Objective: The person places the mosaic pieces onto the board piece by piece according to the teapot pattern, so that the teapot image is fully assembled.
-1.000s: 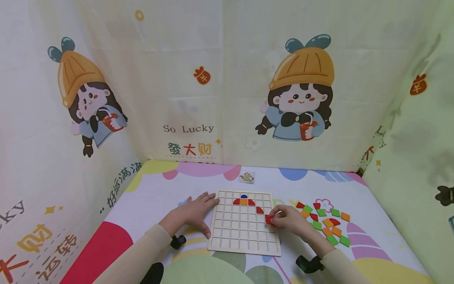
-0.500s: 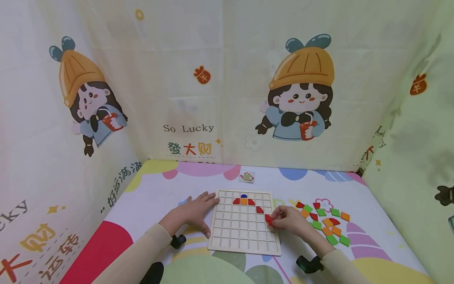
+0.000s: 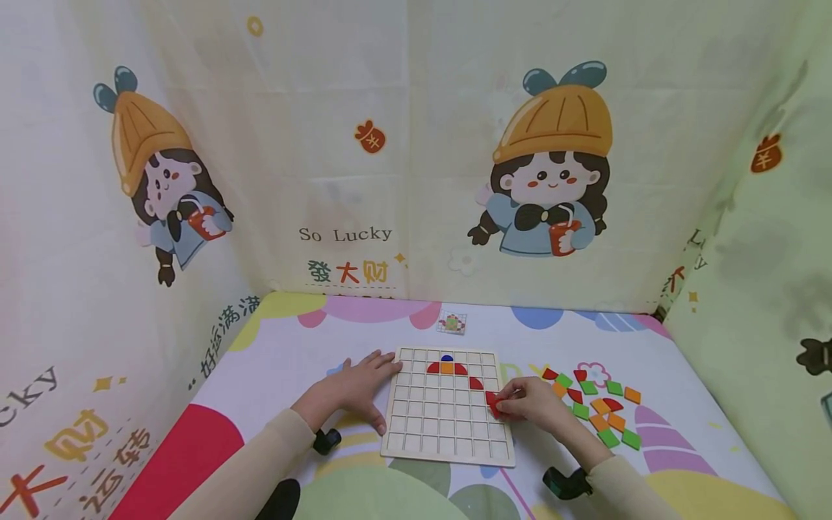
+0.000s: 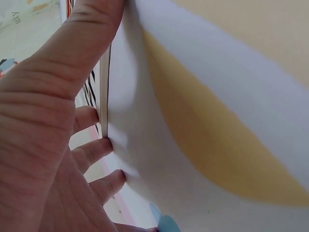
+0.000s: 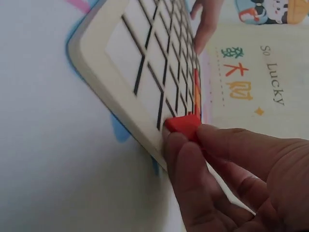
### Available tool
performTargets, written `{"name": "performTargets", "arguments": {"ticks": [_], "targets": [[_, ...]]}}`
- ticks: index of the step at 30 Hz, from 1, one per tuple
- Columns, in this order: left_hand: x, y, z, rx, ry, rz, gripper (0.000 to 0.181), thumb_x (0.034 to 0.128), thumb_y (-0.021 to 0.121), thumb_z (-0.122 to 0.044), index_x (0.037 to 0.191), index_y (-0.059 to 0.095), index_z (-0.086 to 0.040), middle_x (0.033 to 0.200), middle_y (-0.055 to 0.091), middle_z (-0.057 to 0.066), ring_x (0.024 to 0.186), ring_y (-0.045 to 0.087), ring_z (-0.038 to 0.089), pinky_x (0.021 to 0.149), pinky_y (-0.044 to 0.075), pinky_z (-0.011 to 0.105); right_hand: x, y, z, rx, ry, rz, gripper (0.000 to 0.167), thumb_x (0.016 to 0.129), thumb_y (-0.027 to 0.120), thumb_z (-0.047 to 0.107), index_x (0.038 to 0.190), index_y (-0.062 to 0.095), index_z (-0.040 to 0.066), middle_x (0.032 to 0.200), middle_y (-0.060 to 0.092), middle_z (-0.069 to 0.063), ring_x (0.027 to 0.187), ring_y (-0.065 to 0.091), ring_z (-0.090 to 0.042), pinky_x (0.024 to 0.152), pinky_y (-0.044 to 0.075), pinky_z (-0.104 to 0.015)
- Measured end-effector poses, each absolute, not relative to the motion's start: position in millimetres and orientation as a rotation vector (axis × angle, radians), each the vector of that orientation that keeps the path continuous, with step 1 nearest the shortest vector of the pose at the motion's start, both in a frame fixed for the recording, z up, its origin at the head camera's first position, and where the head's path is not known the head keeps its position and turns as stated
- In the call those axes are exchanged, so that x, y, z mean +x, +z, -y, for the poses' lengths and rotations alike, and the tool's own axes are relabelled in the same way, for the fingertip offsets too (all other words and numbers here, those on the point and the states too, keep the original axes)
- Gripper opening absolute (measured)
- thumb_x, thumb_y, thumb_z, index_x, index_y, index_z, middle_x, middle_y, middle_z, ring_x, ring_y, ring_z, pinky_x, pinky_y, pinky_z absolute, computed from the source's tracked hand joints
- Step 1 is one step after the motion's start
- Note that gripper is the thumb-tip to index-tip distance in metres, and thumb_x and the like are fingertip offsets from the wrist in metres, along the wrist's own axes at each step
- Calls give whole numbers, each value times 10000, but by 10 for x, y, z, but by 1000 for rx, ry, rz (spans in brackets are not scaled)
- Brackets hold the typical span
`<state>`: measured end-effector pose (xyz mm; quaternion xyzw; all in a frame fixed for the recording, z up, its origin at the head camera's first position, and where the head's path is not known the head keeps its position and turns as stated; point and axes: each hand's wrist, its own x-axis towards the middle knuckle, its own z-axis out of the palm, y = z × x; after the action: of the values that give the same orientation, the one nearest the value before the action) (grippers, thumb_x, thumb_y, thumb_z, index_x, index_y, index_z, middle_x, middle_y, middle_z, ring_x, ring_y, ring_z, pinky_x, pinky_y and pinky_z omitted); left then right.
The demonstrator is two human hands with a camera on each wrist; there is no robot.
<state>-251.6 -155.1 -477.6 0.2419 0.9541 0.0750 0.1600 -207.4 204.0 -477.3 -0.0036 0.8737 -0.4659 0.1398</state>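
Note:
A wooden grid board (image 3: 448, 439) lies on the table, with a blue piece (image 3: 447, 358), an orange square (image 3: 447, 369) and several red pieces in its upper cells. At the board's right edge the right hand (image 3: 534, 403) pinches a red piece (image 3: 492, 404) between thumb and fingers; the right wrist view shows this red piece (image 5: 183, 124) at the grid's edge. The left hand (image 3: 357, 390) rests spread along the board's left edge, thumb low and fingertips near the top corner. In the left wrist view, the left hand's fingers (image 4: 104, 186) lie beside the board's side (image 4: 104, 92).
Right of the board, loose green (image 3: 609, 438), orange (image 3: 633, 396) and red (image 3: 613, 405) pieces lie scattered. A small patterned card (image 3: 451, 323) lies behind the board. Printed cloth (image 3: 429, 202) hangs behind and at both sides.
The red piece in the right hand has turned and shifted slightly at the board's right edge. The left hand and the board have stayed where they were.

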Motion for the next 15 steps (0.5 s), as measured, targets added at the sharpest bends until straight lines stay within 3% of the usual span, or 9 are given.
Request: {"name": "performTargets", "arguments": {"ticks": [6, 15], "targets": [[-2503, -4772, 1549, 686, 217, -2725, 1247, 590, 888, -692, 1625, 342, -264, 1723, 243, 43, 1597, 159, 369, 1107, 221, 828, -2047, -4782, -2024, 4, -1207, -2680, 80, 870, 841, 151, 881, 780, 100, 768, 689, 7, 649, 599, -158, 619, 560, -281], [-2504, -4758, 1545, 688, 210, -2724, 1247, 590, 889, -690, 1624, 344, -254, 1721, 246, 44, 1595, 166, 371, 1105, 228, 827, -2037, -4836, -1952, 7, -1126, -2745, 173, 857, 856, 158, 783, 707, 111, 678, 639, -5, 591, 578, -163, 569, 523, -257]]}}
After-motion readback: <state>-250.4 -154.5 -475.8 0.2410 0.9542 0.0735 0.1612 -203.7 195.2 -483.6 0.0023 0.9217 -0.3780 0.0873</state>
